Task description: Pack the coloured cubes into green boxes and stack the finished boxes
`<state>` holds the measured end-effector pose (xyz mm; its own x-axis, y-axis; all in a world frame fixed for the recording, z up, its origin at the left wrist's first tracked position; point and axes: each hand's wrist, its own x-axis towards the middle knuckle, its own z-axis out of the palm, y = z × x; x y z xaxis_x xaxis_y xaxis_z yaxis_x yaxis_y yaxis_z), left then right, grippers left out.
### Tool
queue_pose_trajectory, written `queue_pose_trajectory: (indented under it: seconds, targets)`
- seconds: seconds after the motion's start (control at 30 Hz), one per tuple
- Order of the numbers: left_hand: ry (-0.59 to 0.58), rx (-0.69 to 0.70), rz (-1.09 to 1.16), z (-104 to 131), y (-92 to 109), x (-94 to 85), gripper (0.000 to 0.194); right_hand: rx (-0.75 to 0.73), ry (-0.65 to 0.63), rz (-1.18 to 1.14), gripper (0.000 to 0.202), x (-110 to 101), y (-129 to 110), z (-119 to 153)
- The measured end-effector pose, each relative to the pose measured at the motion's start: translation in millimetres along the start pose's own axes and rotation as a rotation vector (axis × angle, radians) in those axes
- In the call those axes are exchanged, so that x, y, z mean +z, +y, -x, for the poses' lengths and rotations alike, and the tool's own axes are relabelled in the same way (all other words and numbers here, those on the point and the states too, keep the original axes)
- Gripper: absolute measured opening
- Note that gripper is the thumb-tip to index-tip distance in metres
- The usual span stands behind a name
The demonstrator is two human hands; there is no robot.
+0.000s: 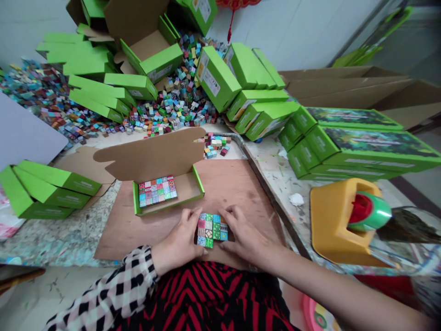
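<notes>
Stripy clothes [203,296] are showing below the left hand [177,242] and right hand [245,236], clamping little blocks [208,225], likely keeping them neat.

Yellow tape dispenser [329,220], red hanging tassel [229,32]

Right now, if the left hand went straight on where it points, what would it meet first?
The left hand would likely meet the patterned cubes between both hands; finger contact is unclear.
</notes>
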<state>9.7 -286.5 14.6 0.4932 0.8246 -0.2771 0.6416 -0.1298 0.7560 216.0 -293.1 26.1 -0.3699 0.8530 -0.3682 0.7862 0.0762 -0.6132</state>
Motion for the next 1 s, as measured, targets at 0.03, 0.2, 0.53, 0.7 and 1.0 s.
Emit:
queue_pose_trajectory:
  seconds: [0.03, 0.2, 0.53, 0.7, 1.0]
  targets:
    - [-0.001, 0.02, -0.018, -1, 0, -1.0, 0.092, -0.018, -0.001, 0.011, 0.051, 0, 0, 0]
    - [-0.039, 0.127, -0.098, -5, 6, -5.2, 0.076, -0.039, -0.026, 0.06, 0.036, 3, -6, -3]
    - [0.197, 0.244, -0.242, -5, 19, -62.1, 0.074, -0.341, 0.112, 0.107, 0.047, -46, -41, -34]
    - [0.295, 0.204, -0.32, -32, -1, -94.8, 0.073, -0.452, 0.11, 0.262, 0.042, -69, -58, -93]
    - [0.349, 0.145, -0.303, -35, -20, -108.3, 0.07, -0.497, 0.019, 0.289, 0.04, -75, -70, -124]
